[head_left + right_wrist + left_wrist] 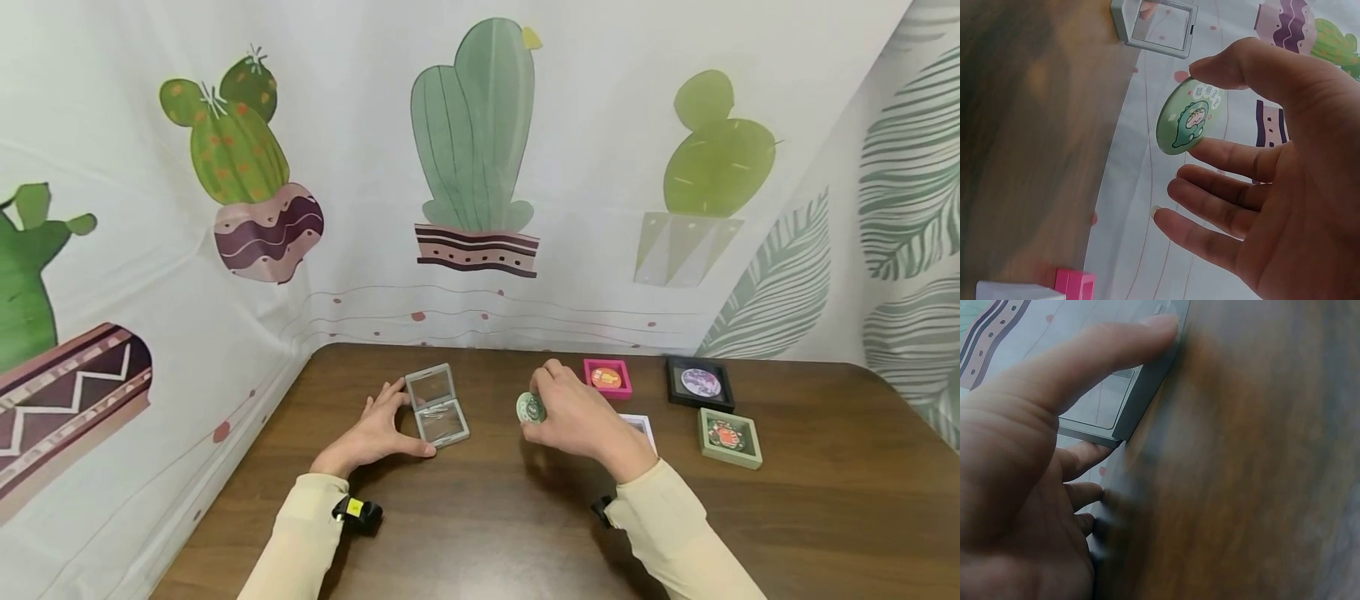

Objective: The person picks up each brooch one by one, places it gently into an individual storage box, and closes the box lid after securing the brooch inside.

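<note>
My right hand (573, 412) pinches a round green badge (531, 407) by its rim between thumb and index finger, held above the table. In the right wrist view the badge (1186, 119) shows a cartoon figure in a dinosaur suit; the other fingers (1213, 209) stay off it. A grey display case (442, 422) with clear film windows lies opened out at the hinge. Its left side is held by my left hand (377, 429), the thumb at the near corner and the index finger by the far part. The left wrist view shows the thumb (1110, 350) on the case's frame (1147, 394).
Right of my right hand stand a pink case (627, 367), a black case (678, 392) and a green case (731, 454), each holding a round badge. A white case (647, 427) is partly hidden by the hand. A cactus-print cloth (360, 250) hangs behind the brown table (480, 533).
</note>
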### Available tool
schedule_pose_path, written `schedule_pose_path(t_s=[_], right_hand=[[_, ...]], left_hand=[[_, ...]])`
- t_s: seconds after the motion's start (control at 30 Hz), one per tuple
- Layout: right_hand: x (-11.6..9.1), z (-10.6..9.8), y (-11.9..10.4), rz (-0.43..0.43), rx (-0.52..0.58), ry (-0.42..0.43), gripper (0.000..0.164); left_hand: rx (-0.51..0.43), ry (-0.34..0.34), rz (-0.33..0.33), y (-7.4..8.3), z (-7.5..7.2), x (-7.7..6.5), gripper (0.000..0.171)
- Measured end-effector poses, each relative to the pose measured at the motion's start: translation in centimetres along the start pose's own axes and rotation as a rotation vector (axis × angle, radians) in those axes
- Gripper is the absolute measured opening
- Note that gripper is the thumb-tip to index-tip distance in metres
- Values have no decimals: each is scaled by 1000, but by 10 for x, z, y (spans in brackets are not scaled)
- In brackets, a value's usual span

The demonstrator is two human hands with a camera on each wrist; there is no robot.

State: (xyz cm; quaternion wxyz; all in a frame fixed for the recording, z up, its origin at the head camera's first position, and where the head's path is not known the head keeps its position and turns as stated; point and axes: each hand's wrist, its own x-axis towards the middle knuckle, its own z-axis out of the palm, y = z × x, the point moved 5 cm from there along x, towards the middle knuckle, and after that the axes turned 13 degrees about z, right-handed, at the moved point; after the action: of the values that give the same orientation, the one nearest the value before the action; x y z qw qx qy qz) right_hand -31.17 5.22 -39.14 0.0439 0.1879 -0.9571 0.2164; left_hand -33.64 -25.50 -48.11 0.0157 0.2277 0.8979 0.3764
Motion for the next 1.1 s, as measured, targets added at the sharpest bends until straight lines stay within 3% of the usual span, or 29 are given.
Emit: schedule_pose_path(t_s=[0.4,0.63,0.83,1.1], right_hand=[[10,5,-13,8,26,-18,39],[16,8,-21,14,42,-33,41],[19,10,-28,24,43,-46,42],[23,13,-38,16,36,-59,44]], left_hand=[[-4,16,14,1,-2,-2,82],[-28,44,53,-1,1,-2,88],[-13,42,48,-8,4,-1,84],[-5,16,18,1,0,-1,82]])
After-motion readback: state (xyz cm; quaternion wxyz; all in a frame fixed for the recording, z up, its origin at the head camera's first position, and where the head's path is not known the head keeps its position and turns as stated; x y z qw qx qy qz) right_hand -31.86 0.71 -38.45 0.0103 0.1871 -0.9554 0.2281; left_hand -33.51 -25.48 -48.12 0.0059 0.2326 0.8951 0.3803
